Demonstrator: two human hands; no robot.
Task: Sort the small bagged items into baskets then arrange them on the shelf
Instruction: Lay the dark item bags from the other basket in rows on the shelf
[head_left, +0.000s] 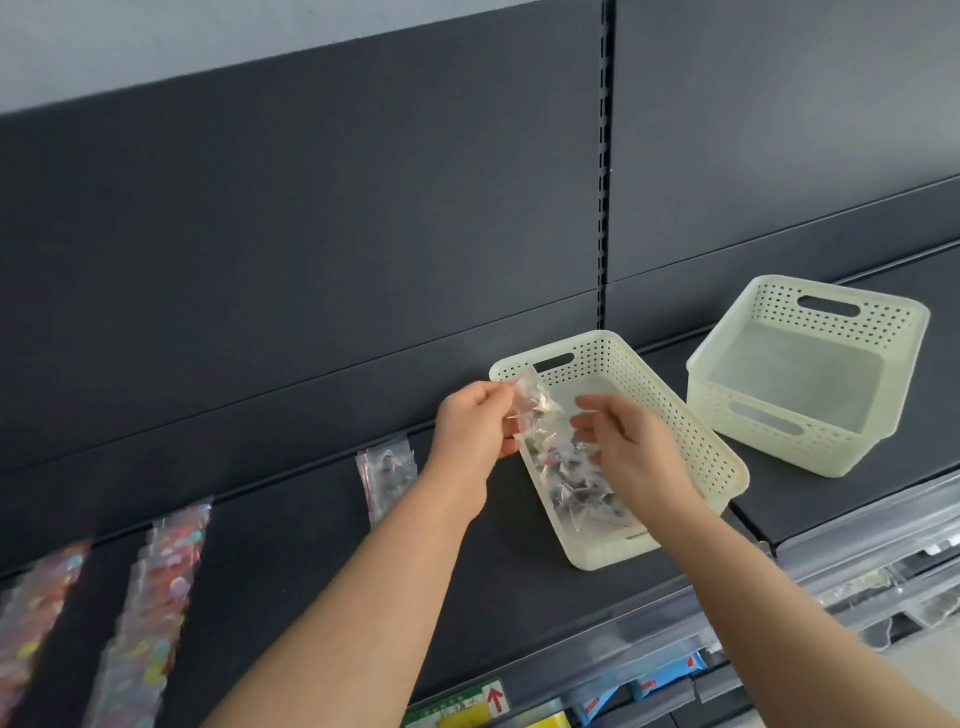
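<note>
My left hand (470, 421) pinched a clear bag (535, 410) over the basket (691, 431); right hand (631, 449) hung beside it, fingers loose, gripping nothing.

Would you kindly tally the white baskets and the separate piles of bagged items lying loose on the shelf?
White baskets: 2
Piles of bags loose on the shelf: 3
Total: 5
Not counted: the bags inside one basket, one pinched by the left hand.

Bare forearms (395, 566), bare hands (470, 426)

Bags (575, 498) in basket (693, 434) — on shelf (291, 561)
</note>
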